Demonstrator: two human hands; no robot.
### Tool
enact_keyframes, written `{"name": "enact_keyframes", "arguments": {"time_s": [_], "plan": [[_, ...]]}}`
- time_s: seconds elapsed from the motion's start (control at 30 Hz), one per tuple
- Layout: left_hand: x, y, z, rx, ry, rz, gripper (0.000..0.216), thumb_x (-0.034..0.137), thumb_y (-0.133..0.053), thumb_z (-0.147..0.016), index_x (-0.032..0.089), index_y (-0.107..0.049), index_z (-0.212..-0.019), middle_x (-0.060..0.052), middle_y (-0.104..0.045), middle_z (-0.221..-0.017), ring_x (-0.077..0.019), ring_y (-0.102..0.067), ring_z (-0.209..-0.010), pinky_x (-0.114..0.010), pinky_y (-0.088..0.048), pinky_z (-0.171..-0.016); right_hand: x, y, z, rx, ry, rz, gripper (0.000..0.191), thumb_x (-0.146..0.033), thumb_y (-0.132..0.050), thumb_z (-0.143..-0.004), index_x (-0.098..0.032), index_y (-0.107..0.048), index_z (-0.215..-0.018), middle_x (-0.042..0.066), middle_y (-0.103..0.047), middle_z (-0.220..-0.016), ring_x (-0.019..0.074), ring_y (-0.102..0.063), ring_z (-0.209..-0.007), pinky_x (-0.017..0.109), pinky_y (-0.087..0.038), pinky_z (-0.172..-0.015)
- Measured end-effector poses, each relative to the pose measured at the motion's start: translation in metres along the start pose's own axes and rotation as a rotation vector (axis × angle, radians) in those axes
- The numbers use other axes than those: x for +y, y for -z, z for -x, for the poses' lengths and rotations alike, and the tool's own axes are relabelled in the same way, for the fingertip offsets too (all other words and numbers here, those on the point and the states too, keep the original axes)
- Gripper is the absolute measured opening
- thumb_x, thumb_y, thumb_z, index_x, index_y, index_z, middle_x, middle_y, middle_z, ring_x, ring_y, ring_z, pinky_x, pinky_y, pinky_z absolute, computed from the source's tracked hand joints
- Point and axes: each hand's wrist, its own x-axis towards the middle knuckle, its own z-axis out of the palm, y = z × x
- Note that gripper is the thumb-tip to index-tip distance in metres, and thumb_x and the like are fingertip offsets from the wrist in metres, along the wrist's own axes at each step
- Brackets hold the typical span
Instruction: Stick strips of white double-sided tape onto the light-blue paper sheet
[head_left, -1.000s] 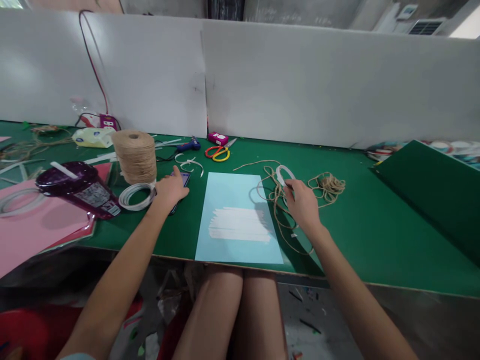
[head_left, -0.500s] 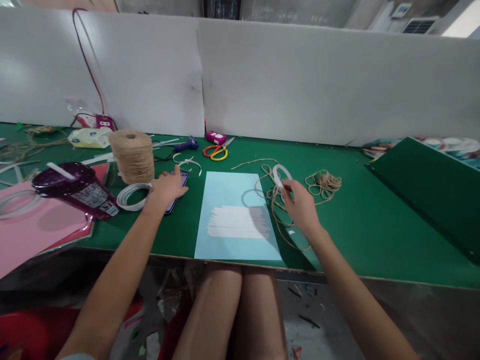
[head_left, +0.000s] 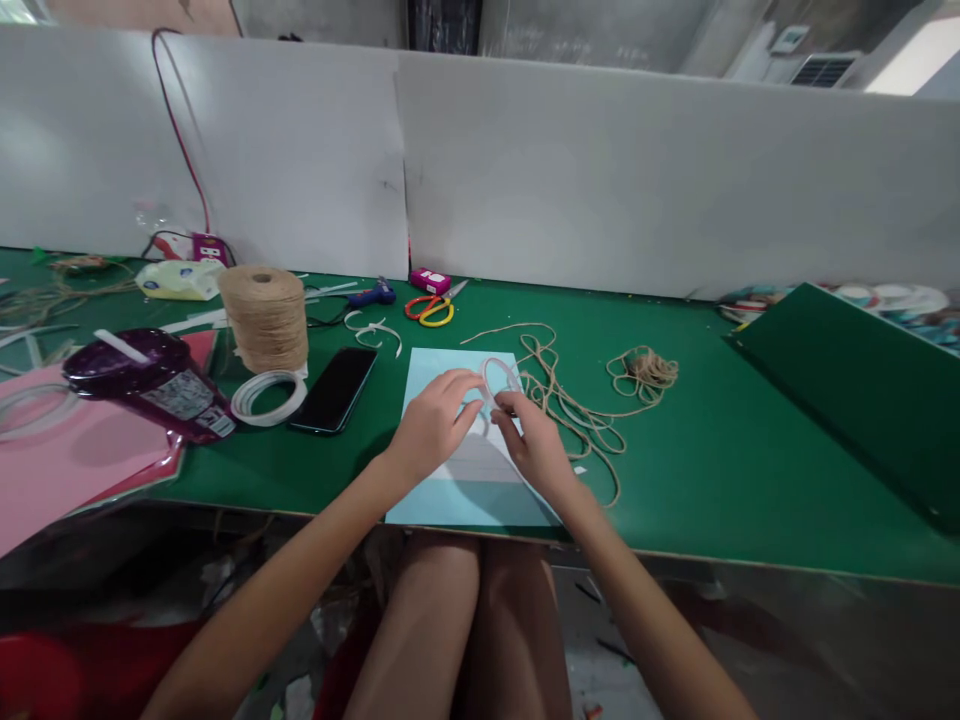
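Note:
In the head view, my right hand [head_left: 534, 445] pinches a thin roll of white tape [head_left: 489, 372] above a light blue sheet [head_left: 431, 505]. My left hand [head_left: 435, 425] is at the roll's left side, its fingers stretched out and its thumb apart; the fingertips are at the rim, and I cannot tell how firmly they touch. White strips [head_left: 480, 462] lie across the sheet, partly covered by my hands. Loose jute twine [head_left: 559, 400] runs beside the sheet, ending in a small bundle [head_left: 651, 370] on the right.
To the left are a black-screened phone [head_left: 335, 392], stacked tape rolls [head_left: 268, 398], a twine spool [head_left: 264, 320] and a purple cup [head_left: 154, 380]. Scissors [head_left: 433, 308] and a blue glue gun [head_left: 373, 293] lie at the back. A dark green board [head_left: 862, 400] leans at the right.
My left hand has left the phone, whose screen is now dark, and come over the blue sheet. My right hand has carried the tape roll left, from above the twine to the sheet.

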Motion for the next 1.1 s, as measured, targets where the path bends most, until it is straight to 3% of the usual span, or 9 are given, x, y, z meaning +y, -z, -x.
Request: {"name": "enact_keyframes", "arguments": {"time_s": [0.1, 0.27, 0.43, 0.57, 0.73, 0.9, 1.1], "plan": [[-0.001, -0.008, 0.004, 0.092, 0.066, 0.024, 0.019, 0.02, -0.049, -0.087, 0.019, -0.053, -0.106, -0.007, -0.062, -0.108, -0.0188, -0.057, -0.103, -0.035, -0.05, -0.088, -0.003, -0.005, 0.003, -0.002, -0.002, -0.012, 0.01, -0.024, -0.041, -0.091, -0.02, -0.05, -0.096, 0.003, -0.059, -0.079, 0.0151, -0.055, -0.071, 0.025, -0.042, -0.066], [0.0, -0.017, 0.006, 0.125, 0.181, 0.13, 0.016, 0.019, -0.052, -0.085, 0.018, -0.056, -0.1, -0.005, -0.064, -0.097, -0.0154, -0.061, -0.091, -0.031, -0.053, -0.081, -0.002, -0.009, 0.008, 0.032, -0.015, 0.022, 0.013, -0.025, -0.041, -0.092, -0.02, -0.051, -0.098, 0.004, -0.061, -0.081, 0.0159, -0.056, -0.072, 0.025, -0.042, -0.066], [0.013, -0.022, -0.006, 0.121, 0.344, 0.338, 0.011, 0.019, -0.057, -0.081, 0.018, -0.058, -0.092, -0.002, -0.065, -0.091, -0.0126, -0.062, -0.084, -0.026, -0.053, -0.074, 0.007, 0.002, 0.011, 0.066, 0.14, 0.269, 0.018, -0.023, -0.038, -0.094, -0.017, -0.052, -0.102, 0.006, -0.06, -0.076, 0.0186, -0.053, -0.071, 0.028, -0.04, -0.066], [0.03, -0.028, -0.022, 0.067, 0.286, 0.395, 0.004, 0.019, -0.056, -0.081, 0.018, -0.059, -0.084, 0.0, -0.065, -0.085, -0.0112, -0.061, -0.079, -0.025, -0.052, -0.073, 0.013, 0.031, 0.014, 0.059, 0.257, 0.459, 0.018, -0.019, -0.037, -0.093, -0.015, -0.054, -0.098, 0.005, -0.056, -0.068, 0.0183, -0.048, -0.064, 0.028, -0.036, -0.061], [0.046, -0.045, -0.032, 0.028, 0.254, 0.373, 0.004, 0.022, -0.057, -0.082, 0.019, -0.058, -0.081, 0.0, -0.064, -0.08, -0.0127, -0.06, -0.075, -0.027, -0.049, -0.071, 0.016, 0.061, 0.026, 0.04, 0.233, 0.533, 0.018, -0.017, -0.037, -0.093, -0.016, -0.054, -0.098, 0.004, -0.056, -0.068, 0.0184, -0.047, -0.063, 0.028, -0.036, -0.061], [0.05, -0.056, -0.032, 0.003, 0.235, 0.361, 0.005, 0.02, -0.057, -0.081, 0.019, -0.056, -0.077, 0.0, -0.063, -0.077, -0.0128, -0.058, -0.073, -0.027, -0.047, -0.07, 0.025, 0.064, 0.037, 0.029, 0.122, 0.454, 0.019, -0.021, -0.037, -0.093, -0.018, -0.055, -0.099, 0.005, -0.059, -0.07, 0.0195, -0.052, -0.066, 0.029, -0.039, -0.061], [0.044, -0.057, -0.03, -0.068, 0.092, 0.278, 0.008, 0.015, -0.05, -0.084, 0.019, -0.053, -0.077, -0.001, -0.058, -0.081, -0.0128, -0.055, -0.079, -0.027, -0.047, -0.075, 0.037, 0.056, 0.036, 0.089, -0.006, 0.309, 0.021, -0.026, -0.041, -0.092, -0.017, -0.057, -0.102, 0.01, -0.065, -0.086, 0.0211, -0.058, -0.077, 0.032, -0.045, -0.07]]}}
